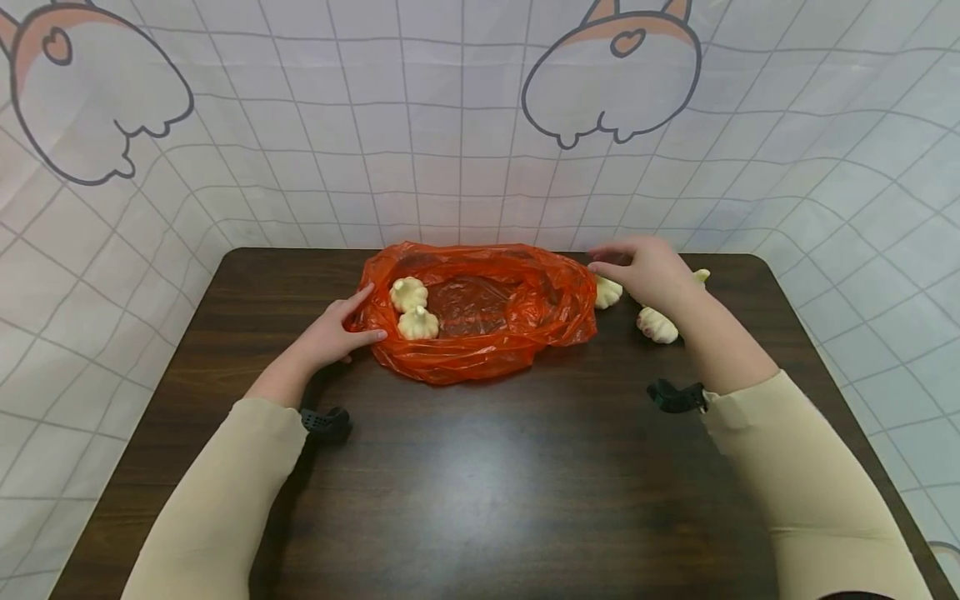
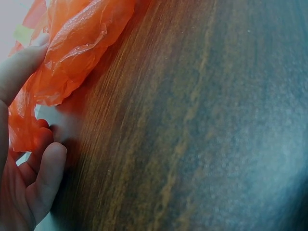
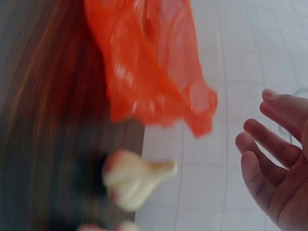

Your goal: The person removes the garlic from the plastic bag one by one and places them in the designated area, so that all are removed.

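Note:
An orange-red plastic bag (image 1: 480, 354) lies spread on the table, its mouth turned up. Two pale garlic bulbs (image 1: 417, 323) sit inside at its left end. My left hand (image 1: 330, 332) holds the bag's left edge, with the thumb over the rim and the other fingers outside, partly hidden by the plastic (image 2: 86, 57). Past the bag's right end, my right hand (image 1: 651, 271) hovers with nothing in it, fingers loosely bent. Below it are a garlic bulb (image 1: 607, 292) beside the bag and another bulb (image 1: 657, 325) closer to me; a stem (image 1: 701, 275) shows behind the wrist.
The dark wooden table (image 1: 465, 467) ends at the back against a white gridded cloth (image 1: 465, 150) with cartoon drawings. This cloth also rises along both sides. Black straps with small devices (image 1: 677, 396) are on both wrists.

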Motion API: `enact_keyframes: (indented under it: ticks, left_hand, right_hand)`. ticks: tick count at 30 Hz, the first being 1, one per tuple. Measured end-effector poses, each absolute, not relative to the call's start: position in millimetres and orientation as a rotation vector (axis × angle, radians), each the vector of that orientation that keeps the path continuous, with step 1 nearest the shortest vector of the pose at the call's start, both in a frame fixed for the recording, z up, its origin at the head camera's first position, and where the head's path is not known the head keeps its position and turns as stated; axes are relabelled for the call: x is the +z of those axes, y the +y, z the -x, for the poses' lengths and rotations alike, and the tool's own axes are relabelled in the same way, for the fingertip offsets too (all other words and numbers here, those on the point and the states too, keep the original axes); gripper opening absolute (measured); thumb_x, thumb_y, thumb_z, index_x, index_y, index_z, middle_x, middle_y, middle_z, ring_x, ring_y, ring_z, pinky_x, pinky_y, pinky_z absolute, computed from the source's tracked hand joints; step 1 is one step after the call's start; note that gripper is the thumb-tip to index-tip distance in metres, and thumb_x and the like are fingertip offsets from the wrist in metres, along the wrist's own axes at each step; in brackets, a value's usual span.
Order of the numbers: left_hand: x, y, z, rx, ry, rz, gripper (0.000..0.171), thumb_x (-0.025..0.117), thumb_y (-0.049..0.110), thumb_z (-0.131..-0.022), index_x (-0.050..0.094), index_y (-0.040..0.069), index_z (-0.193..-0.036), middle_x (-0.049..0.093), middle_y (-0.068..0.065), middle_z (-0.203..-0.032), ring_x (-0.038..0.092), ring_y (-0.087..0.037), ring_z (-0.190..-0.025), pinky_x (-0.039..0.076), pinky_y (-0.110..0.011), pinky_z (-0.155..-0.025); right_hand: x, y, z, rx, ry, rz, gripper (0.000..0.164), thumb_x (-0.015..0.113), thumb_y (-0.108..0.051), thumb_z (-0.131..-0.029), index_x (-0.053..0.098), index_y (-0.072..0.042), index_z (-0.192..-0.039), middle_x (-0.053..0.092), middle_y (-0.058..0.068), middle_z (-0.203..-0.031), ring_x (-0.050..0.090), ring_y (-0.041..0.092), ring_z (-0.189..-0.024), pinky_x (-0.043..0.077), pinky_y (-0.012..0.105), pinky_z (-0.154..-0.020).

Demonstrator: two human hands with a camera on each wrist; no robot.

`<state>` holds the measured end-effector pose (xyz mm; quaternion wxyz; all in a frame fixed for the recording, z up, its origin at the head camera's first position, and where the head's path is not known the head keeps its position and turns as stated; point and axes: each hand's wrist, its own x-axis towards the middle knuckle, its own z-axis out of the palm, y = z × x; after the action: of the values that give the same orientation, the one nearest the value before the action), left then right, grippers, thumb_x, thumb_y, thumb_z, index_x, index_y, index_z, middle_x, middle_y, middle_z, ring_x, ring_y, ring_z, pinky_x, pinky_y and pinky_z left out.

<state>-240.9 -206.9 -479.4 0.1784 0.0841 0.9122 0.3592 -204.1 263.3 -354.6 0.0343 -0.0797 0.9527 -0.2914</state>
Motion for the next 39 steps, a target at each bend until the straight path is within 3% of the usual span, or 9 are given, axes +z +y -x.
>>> enact_keyframes:
  ticks: [4, 10, 13, 27, 32, 39]
  left_hand:
    - [-480, -207, 242, 1.017, 2.582, -0.241, 0.097, 0.067, 0.063, -0.085, 0.008, 0.041, -0.159, 0.017, -0.023, -0.156, 0.055, -0.029, -0.077, 0.055, -0.034, -0.064]
    - [-483, -208, 243, 1.027, 2.583, -0.244, 0.097, 0.067, 0.064, -0.084, 0.009, 0.042, -0.158, 0.018, -0.022, -0.156, 0.055, -0.030, -0.077, 0.055, -0.035, -0.064]
    - [-486, -207, 244, 1.034, 2.583, -0.241, 0.097, 0.067, 0.065, -0.084, 0.009, 0.043, -0.158, 0.018, -0.021, -0.156, 0.055, -0.031, -0.081, 0.056, -0.035, -0.065]
    - [-482, -208, 242, 1.023, 2.588, -0.238, 0.098, 0.067, 0.065, -0.084, 0.009, 0.041, -0.159, 0.018, -0.023, -0.156, 0.056, -0.030, -0.081, 0.056, -0.034, -0.065]
    - [-482, -208, 242, 1.017, 2.590, -0.235, 0.098, 0.067, 0.065, -0.083, 0.010, 0.042, -0.158, 0.019, -0.022, -0.156, 0.057, -0.031, -0.082, 0.056, -0.034, -0.066]
    - [-482, -208, 242, 1.016, 2.591, -0.231, 0.099, 0.067, 0.068, -0.082, 0.009, 0.042, -0.158, 0.018, -0.022, -0.156, 0.057, -0.031, -0.082, 0.056, -0.034, -0.066]
  right_hand:
    - [-357, 237, 212, -0.920, 2.915, 0.308, 0.037, 0.064, -0.035, -0.098, 0.069, -0.014, -0.128, 0.068, 0.009, -0.118, 0.061, 0.027, -0.106, 0.048, 0.046, -0.087]
    - [-362, 193, 219, -0.950, 2.876, 0.401, 0.032, 0.067, -0.032, -0.096, 0.071, -0.020, -0.126, 0.069, 0.005, -0.103, 0.058, 0.022, -0.077, 0.047, 0.036, -0.067]
    - [-366, 172, 222, -0.936, 2.851, 0.468, 0.031, 0.068, -0.032, -0.096, 0.071, -0.022, -0.125, 0.069, 0.002, -0.101, 0.056, 0.021, -0.073, 0.046, 0.035, -0.065]
    - [-399, 89, 235, -0.826, 2.725, 0.648, 0.032, 0.068, -0.035, -0.096, 0.071, -0.026, -0.126, 0.066, -0.006, -0.125, 0.059, 0.011, -0.094, 0.049, 0.033, -0.083]
    - [-409, 71, 237, -0.819, 2.725, 0.658, 0.034, 0.069, -0.034, -0.095, 0.071, -0.023, -0.127, 0.067, -0.004, -0.125, 0.061, 0.010, -0.100, 0.049, 0.033, -0.090]
    - [-419, 57, 240, -0.740, 2.765, 0.643, 0.034, 0.068, -0.039, -0.094, 0.071, -0.026, -0.126, 0.069, -0.007, -0.118, 0.061, 0.010, -0.099, 0.050, 0.031, -0.087]
